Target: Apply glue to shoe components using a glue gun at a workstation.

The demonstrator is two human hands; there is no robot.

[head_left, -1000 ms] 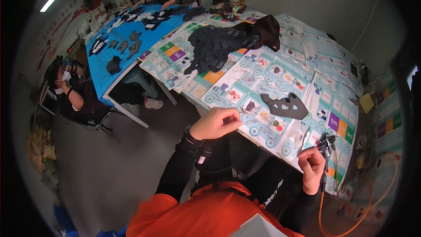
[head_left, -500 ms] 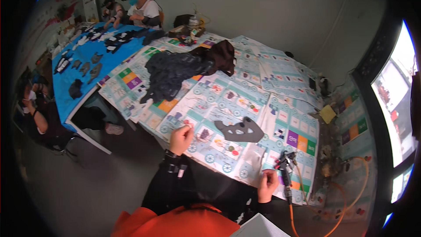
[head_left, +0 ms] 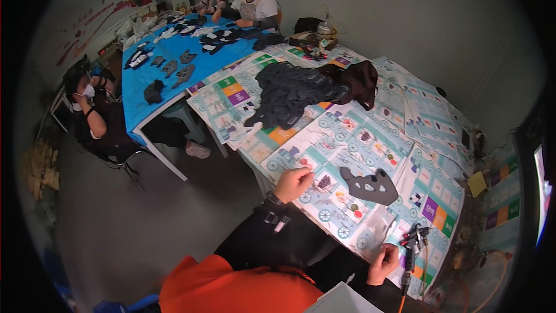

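Observation:
My left hand (head_left: 293, 184) rests at the near edge of the paper-covered table, fingers curled in, with nothing showing in them. Farther right along that edge, my right hand (head_left: 384, 263) is also curled closed and no object shows in it. Between and beyond the hands lies a flat dark grey piece with cut-out holes (head_left: 370, 188), touched by neither. A spray gun (head_left: 414, 240) with an orange hose stands just right of my right hand, apart from it. A heap of similar dark pieces (head_left: 289, 94) lies farther back, against a dark brown cloth (head_left: 364, 84).
At the back left, a blue-covered table (head_left: 136, 95) carries several dark pieces; two people work at its far end. Another person (head_left: 95, 107) sits at its left side, a hand by the face. A yellow sponge-like block (head_left: 477, 184) is at the right edge.
The view has turned to the left, so the whole scene has shifted right in the picture. My hands and the grey piece keep about the same places on the table.

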